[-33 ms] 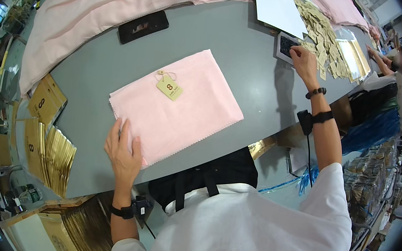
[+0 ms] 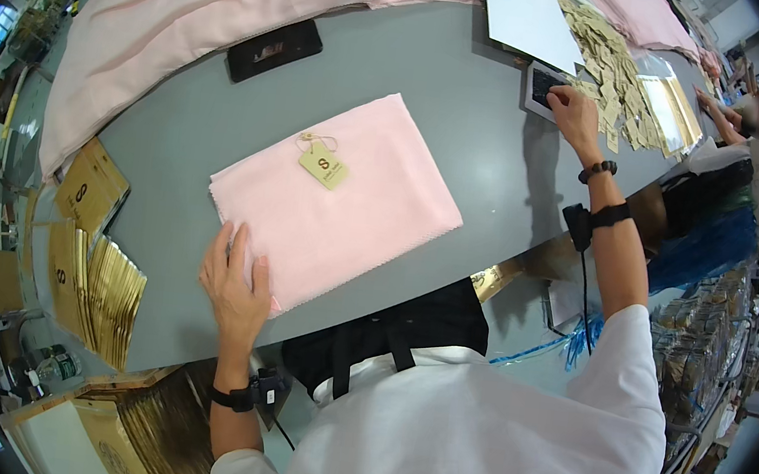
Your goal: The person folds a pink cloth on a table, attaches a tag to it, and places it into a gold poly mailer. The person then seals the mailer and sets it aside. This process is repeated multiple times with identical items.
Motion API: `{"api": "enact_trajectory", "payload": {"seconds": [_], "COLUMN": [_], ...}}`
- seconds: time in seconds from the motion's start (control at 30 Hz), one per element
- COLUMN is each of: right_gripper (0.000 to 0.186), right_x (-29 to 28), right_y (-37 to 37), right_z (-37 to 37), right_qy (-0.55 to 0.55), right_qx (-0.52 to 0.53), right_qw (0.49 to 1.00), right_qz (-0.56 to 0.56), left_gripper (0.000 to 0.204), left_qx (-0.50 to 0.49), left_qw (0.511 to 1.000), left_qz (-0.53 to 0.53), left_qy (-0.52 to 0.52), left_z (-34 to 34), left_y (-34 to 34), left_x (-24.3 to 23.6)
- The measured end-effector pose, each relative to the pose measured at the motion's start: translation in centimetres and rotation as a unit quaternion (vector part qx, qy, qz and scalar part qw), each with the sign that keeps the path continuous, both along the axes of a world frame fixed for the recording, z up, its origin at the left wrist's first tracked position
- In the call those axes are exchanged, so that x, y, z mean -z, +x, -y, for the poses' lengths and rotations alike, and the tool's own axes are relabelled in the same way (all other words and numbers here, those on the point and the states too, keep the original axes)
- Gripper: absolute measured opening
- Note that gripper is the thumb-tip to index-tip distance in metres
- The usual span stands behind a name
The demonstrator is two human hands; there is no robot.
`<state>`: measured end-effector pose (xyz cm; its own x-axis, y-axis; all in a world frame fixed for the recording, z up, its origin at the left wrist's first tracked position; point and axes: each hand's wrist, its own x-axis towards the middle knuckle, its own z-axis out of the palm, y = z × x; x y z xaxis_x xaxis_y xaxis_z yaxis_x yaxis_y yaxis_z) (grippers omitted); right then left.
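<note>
A folded pink cloth with zigzag-cut edges lies flat on the grey table. Near its upper edge rests a beige hang tag on a looped string. My left hand lies over the cloth's lower left corner, fingers stretched and thumb spread apart on the fabric. Far to the right, my right hand reaches to a small shallow box with dark little pieces inside. Its fingertips are pinched together at the box; whatever they hold is too small to make out.
Beige tags lie heaped beside a white sheet. A black phone sits by a long pink fabric at the far edge. Gold packets are stacked at left. Another person's hand shows at far right.
</note>
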<state>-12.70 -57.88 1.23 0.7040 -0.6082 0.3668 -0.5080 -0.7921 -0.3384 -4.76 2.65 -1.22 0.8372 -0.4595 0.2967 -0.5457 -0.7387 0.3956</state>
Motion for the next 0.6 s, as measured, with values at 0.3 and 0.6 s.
{"api": "enact_trajectory", "payload": {"seconds": [0.3,0.6], "right_gripper": [0.023,0.019], "right_x": [0.8,-2.3], "right_y": [1.6,1.5], "right_z": [2.8,-6.8], "right_qy": [0.062,0.295], "right_qx": [-0.034,-0.139], "right_qw": [0.996,0.931], "right_qz": [-0.053,0.163], "left_gripper": [0.044,0.03], "left_qx": [-0.019,-0.04], "left_qw": [0.997,0.98], "left_qz": [-0.038,0.035], "left_qy": [-0.07,-0.193], "left_z": [-0.8,-0.3], "left_y": [0.1,-0.4], "left_x": [0.2,-0.6]}}
